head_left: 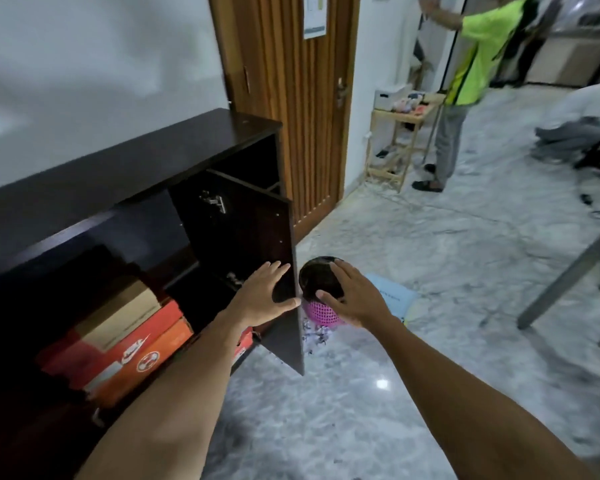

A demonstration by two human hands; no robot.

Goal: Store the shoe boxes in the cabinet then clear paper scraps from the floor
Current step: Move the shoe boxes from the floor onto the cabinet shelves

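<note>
The grey floor [361, 410] filled the lower right. The boxes [136, 344] sat stacked in the dark cabinet [118, 174] at lower left. The left hand [264, 296] lay flat and wide on its open door [250, 230]. The right hand [357, 299] was spread wide, holding nothing, near a pink basket [321, 313] and scraps [317, 336].

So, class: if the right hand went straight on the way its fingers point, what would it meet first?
Probably the outer face of the open cabinet door, near its free edge. The right hand points up-left toward it, above the pink bin; depth is unclear.
</note>
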